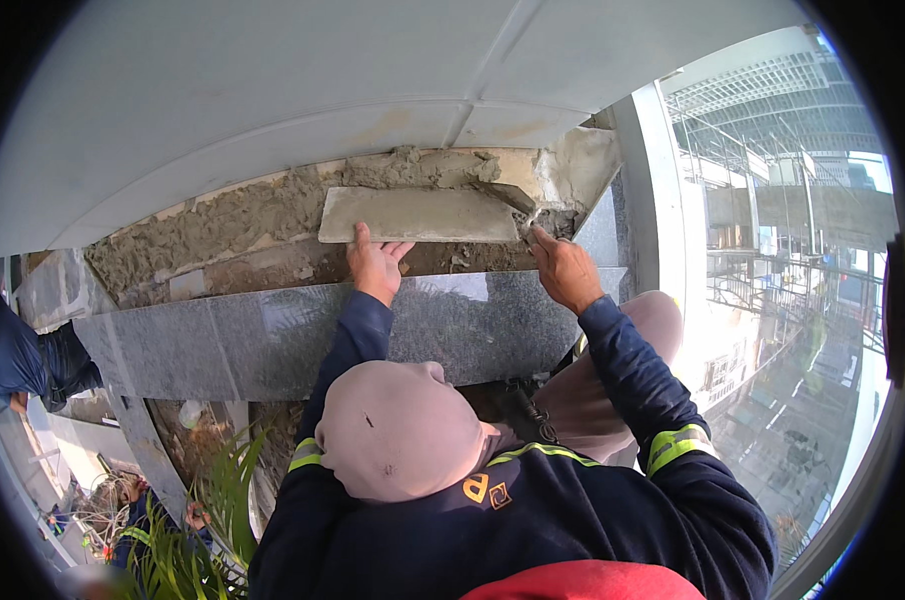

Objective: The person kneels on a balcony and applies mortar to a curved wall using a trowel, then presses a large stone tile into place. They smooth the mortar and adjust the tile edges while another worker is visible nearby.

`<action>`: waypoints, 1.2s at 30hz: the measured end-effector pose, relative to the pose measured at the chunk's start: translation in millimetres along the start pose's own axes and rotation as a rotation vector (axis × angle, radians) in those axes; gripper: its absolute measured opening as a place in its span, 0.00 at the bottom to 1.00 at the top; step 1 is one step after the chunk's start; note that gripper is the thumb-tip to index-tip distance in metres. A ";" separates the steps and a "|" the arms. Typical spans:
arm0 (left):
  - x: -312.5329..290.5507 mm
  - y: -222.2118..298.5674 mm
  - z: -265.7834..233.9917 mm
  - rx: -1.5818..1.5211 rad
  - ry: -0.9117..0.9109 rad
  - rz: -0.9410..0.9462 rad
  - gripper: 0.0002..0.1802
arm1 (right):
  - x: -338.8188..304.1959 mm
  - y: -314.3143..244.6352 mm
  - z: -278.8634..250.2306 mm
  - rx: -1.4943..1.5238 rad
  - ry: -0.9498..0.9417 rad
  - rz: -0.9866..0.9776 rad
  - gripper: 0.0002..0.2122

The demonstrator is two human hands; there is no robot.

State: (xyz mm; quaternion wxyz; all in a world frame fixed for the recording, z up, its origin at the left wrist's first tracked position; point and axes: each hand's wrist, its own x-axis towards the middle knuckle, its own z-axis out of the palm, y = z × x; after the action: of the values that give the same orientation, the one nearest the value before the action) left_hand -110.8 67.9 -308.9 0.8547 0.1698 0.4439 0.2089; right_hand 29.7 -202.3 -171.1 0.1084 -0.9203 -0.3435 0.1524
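A long beige-grey slab (423, 214), its face smeared with mortar, lies along the ledge ahead of me. My left hand (376, 268) grips its near edge, thumb up on the face and the fingers along the edge. In my right hand (567, 270) is a trowel (510, 196), its blade at the slab's right end, against the mortar. Its handle is mostly hidden by my fingers. Wet grey mortar (218, 228) spreads to the left of the slab and is heaped along its far edge.
A polished grey granite strip (443, 315) runs between me and the mortar. Pale wall panels (303, 80) rise on the far side. Glass (793, 300) and a white post (659, 190) stand right. Other people (13, 340) and green leaves (218, 515) are at the left.
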 end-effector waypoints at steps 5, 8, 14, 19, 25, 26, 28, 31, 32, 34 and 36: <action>-20.5 -9.4 11.6 0.039 0.020 0.087 0.31 | -1.0 -58.6 -31.2 0.117 0.048 -0.081 0.19; -38.8 -12.7 21.9 0.051 -0.031 0.117 0.30 | 12.8 -105.4 -7.9 0.190 0.007 -0.173 0.19; -68.7 -9.7 39.0 0.111 0.008 0.245 0.25 | 5.9 -126.7 25.2 0.182 0.008 -0.117 0.20; -83.4 6.9 17.8 0.265 -0.050 0.351 0.23 | 7.7 -66.0 -0.5 0.092 0.038 -0.020 0.19; -94.5 30.3 12.9 0.256 0.007 0.559 0.27 | 1.8 -84.6 -35.3 0.274 0.198 -0.018 0.20; -96.1 34.6 9.0 0.282 -0.020 0.543 0.25 | 1.8 -91.3 -38.8 0.286 0.203 -0.027 0.21; -98.6 39.2 3.1 0.271 0.018 0.562 0.25 | 3.7 -98.6 -39.3 0.305 0.191 -0.075 0.21; -108.5 60.0 -5.0 0.252 0.123 0.639 0.29 | 5.6 -89.8 -30.7 0.289 0.171 -0.117 0.21; -111.7 72.2 -14.0 0.246 0.172 0.678 0.30 | 7.5 -82.7 -24.0 0.281 0.161 -0.133 0.21; -106.8 99.7 -41.7 0.211 0.129 0.772 0.31 | 14.3 -53.2 -15.9 0.269 0.126 -0.168 0.21; -96.5 143.6 -94.2 0.153 0.153 0.807 0.29 | 27.1 -42.9 -24.7 0.220 -0.020 -0.092 0.21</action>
State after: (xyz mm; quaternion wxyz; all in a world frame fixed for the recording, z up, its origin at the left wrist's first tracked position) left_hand -268.6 151.5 -225.9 0.6536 0.3773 0.4184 0.5054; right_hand 32.2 -154.8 -140.7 0.2120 -0.8846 -0.3676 0.1933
